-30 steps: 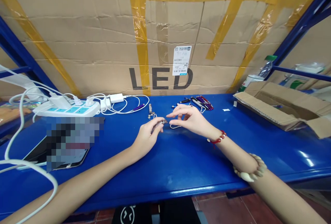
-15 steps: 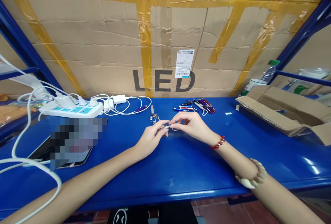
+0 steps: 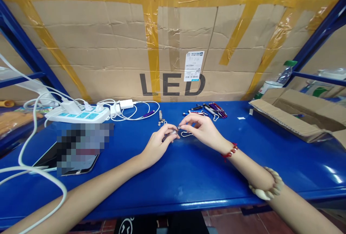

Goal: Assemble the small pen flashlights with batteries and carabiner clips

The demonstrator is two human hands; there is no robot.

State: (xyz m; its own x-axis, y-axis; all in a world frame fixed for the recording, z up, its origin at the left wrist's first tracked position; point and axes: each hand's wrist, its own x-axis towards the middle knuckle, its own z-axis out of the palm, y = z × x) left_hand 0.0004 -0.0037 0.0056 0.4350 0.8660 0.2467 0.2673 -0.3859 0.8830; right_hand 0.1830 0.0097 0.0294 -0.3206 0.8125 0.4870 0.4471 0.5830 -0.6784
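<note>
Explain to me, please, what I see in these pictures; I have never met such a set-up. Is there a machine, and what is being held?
There is no robot here: two bare hands do the work. One camera, worn on the person's head, looks forward and down, so both forearms reach in from below.

The left hand holds a small metallic piece. The right hand, close beside it, seems to pinch something too tiny to name. A metal clip lies near the right fingertips.

On the blue table are also pen-like items, a white power strip with cables, and, at right, an open cardboard box.
</note>
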